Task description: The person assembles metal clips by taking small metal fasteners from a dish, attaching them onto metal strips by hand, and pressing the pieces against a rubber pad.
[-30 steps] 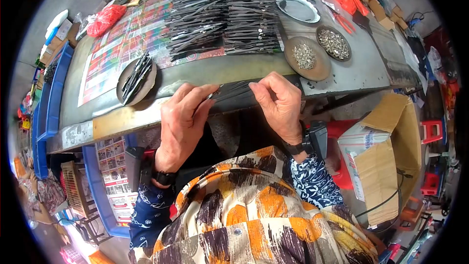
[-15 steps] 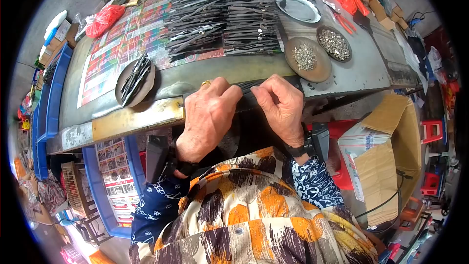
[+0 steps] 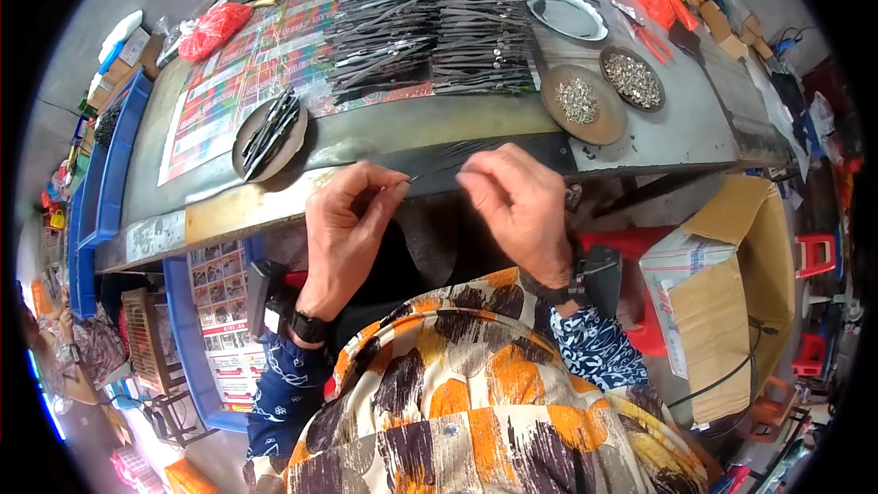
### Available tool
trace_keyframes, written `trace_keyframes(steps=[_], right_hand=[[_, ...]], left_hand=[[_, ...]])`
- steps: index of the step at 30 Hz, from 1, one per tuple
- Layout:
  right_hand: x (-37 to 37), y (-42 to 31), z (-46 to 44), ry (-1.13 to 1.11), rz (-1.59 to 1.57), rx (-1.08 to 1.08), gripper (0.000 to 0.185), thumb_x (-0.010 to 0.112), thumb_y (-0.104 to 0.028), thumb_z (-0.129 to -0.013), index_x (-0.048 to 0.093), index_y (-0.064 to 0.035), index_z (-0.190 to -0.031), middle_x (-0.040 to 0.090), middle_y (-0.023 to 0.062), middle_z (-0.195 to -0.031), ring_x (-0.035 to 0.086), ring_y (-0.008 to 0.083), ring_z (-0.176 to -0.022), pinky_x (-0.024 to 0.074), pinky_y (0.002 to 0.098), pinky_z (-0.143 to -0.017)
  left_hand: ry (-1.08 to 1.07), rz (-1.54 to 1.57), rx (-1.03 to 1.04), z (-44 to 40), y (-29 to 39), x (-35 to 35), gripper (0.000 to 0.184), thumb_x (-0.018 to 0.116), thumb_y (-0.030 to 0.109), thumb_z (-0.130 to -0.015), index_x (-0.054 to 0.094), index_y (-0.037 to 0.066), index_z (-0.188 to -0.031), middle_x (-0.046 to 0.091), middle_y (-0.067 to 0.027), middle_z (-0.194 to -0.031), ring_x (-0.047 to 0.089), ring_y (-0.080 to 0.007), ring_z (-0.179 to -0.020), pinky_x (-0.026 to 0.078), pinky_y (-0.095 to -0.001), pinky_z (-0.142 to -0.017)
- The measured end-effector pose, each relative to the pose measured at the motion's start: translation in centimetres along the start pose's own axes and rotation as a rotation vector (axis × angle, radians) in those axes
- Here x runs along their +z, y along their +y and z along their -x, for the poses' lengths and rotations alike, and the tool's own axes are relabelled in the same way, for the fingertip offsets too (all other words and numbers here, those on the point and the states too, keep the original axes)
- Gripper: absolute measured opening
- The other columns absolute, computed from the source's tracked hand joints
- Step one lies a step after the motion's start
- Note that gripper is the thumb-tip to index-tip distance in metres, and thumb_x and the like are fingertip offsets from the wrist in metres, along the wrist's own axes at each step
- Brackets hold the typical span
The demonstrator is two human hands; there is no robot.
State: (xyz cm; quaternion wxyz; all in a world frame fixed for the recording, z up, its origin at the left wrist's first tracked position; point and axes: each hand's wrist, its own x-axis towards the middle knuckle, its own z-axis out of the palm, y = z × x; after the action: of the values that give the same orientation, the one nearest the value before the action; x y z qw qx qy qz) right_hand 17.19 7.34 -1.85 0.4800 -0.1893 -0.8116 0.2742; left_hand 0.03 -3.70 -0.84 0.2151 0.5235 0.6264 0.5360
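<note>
My left hand [image 3: 352, 220] is closed in a pinch just over the table's front edge. A tiny thin tip shows at its thumb and forefinger, too small to name. To its right, my right hand [image 3: 521, 206] has its fingers curled and thumb drawn in; slightly blurred, it hides whatever may be between them. Dark material [image 3: 448, 157] covers the table edge behind both hands. A round dish [image 3: 296, 144] with dark strips [image 3: 271, 133] stands beyond my left hand. Beyond my right hand, a brown dish [image 3: 605, 128] holds small silvery metal pieces [image 3: 578, 101].
Rows of dark strips [image 3: 384, 27] lie on printed sheets [image 3: 215, 119] at the table's back. A second bowl of metal pieces [image 3: 631, 80], a white-rimmed oval plate [image 3: 572, 34] and red-handled pliers [image 3: 654, 44] are at right. A cardboard box [image 3: 709, 302] stands below right.
My left hand has moved left and turned, so its pinching fingertips now show. The gap between my hands is wider. My right hand has moved little. The view has shifted slightly.
</note>
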Motion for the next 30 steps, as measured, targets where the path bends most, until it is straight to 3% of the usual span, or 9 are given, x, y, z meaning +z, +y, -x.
trace_keyframes(steps=[1, 4, 9, 16, 20, 24, 26, 28, 30], right_hand=[[0.3, -0.5, 0.1, -0.023, -0.021, -0.037, 0.015, 0.073, -0.005, -0.080, 0.062, -0.0013, -0.090, 0.061, 0.0119, -0.079, 0.061, 0.0311, -0.068, 0.0500, 0.0375, -0.060], [1.4, -1.6, 0.1, -0.058, -0.110, -0.056, 0.017, 0.073, -0.007, -0.081, 0.060, -0.0014, -0.092, 0.060, 0.0125, -0.080, 0.061, 0.0324, -0.071, 0.0503, 0.0392, -0.062], [1.8, -2.1, -0.1, -0.061, -0.124, -0.049, 0.017, 0.072, -0.007, -0.082, 0.058, -0.0008, -0.089, 0.059, 0.0124, -0.078, 0.061, 0.0325, -0.070, 0.0497, 0.0389, -0.060], [2.6, -2.3, 0.6, -0.014, -0.151, -0.047, 0.010, 0.065, -0.003, -0.088, 0.055, -0.0011, -0.088, 0.057, 0.0120, -0.074, 0.059, 0.0319, -0.064, 0.0482, 0.0378, -0.056], [3.2, -2.2, 0.7, 0.018, -0.190, -0.027, 0.012, 0.066, -0.007, -0.089, 0.055, -0.0017, -0.088, 0.056, 0.0126, -0.072, 0.058, 0.0320, -0.060, 0.0473, 0.0376, -0.054], [2.1, -1.8, 1.0, -0.083, -0.189, 0.027, 0.018, 0.071, -0.013, -0.087, 0.058, -0.0009, -0.083, 0.057, 0.0127, -0.071, 0.058, 0.0314, -0.059, 0.0460, 0.0363, -0.054], [1.0, -1.0, 1.7, -0.132, -0.134, 0.086, 0.018, 0.071, -0.012, -0.086, 0.059, 0.0005, -0.080, 0.057, 0.0124, -0.069, 0.058, 0.0304, -0.059, 0.0459, 0.0356, -0.054], [-0.2, 0.5, 3.5, -0.150, -0.068, 0.200, 0.015, 0.069, -0.006, -0.086, 0.060, 0.0015, -0.076, 0.061, 0.0133, -0.070, 0.061, 0.0239, -0.059, 0.0465, 0.0327, -0.054], [-1.2, 2.6, 6.3, -0.113, 0.007, 0.370, 0.015, 0.068, -0.005, -0.087, 0.061, 0.0002, -0.074, 0.064, 0.0130, -0.070, 0.063, 0.0199, -0.059, 0.0486, 0.0302, -0.056]], left_hand=[[-0.004, 0.183, -0.148, 0.4, 0.8, 0.2, 0.007, 0.066, 0.007, -0.091, 0.066, 0.002, -0.096, 0.060, -0.0002, -0.075, 0.049, -0.0072, -0.060, 0.038, -0.0221, -0.052], [-0.017, 0.616, -0.314, 1.2, 1.8, 0.9, 0.013, 0.066, 0.011, -0.094, 0.063, 0.000, -0.099, 0.060, 0.0042, -0.079, 0.049, -0.0007, -0.064, 0.036, -0.0152, -0.052], [-0.004, 0.698, -0.288, 1.7, 2.1, 1.6, 0.012, 0.063, 0.007, -0.094, 0.060, -0.001, -0.103, 0.061, -0.0004, -0.080, 0.051, -0.0033, -0.064, 0.035, -0.0157, -0.051], [0.046, 0.785, -0.293, 2.3, 2.7, 2.3, 0.008, 0.063, 0.006, -0.094, 0.062, 0.000, -0.100, 0.061, 0.0006, -0.079, 0.053, -0.0032, -0.065, 0.038, -0.0161, -0.053], [0.118, 0.575, -0.208, 2.5, 2.6, 2.6, 0.005, 0.062, 0.002, -0.094, 0.063, -0.001, -0.097, 0.061, 0.0023, -0.077, 0.051, -0.0014, -0.064, 0.040, -0.0167, -0.056], [0.189, -0.039, 0.173, 0.9, 1.0, 0.4, 0.003, 0.064, -0.002, -0.088, 0.064, -0.001, -0.091, 0.063, -0.0050, -0.078, 0.055, -0.0094, -0.066, 0.045, -0.0221, -0.060], [0.277, -0.322, 0.307, -0.9, 0.4, -1.9, 0.010, 0.066, -0.006, -0.081, 0.063, 0.000, -0.088, 0.063, -0.0119, -0.082, 0.061, -0.0248, -0.068, 0.048, -0.0314, -0.061], [0.339, -0.487, 0.243, -2.1, -0.3, -4.1, 0.012, 0.067, -0.006, -0.079, 0.064, 0.002, -0.089, 0.063, -0.0132, -0.083, 0.062, -0.0292, -0.070, 0.048, -0.0352, -0.062], [0.366, -0.621, 0.318, -3.2, -1.8, -6.1, 0.012, 0.066, -0.005, -0.081, 0.064, 0.004, -0.090, 0.063, -0.0136, -0.084, 0.063, -0.0292, -0.073, 0.049, -0.0370, -0.063]])
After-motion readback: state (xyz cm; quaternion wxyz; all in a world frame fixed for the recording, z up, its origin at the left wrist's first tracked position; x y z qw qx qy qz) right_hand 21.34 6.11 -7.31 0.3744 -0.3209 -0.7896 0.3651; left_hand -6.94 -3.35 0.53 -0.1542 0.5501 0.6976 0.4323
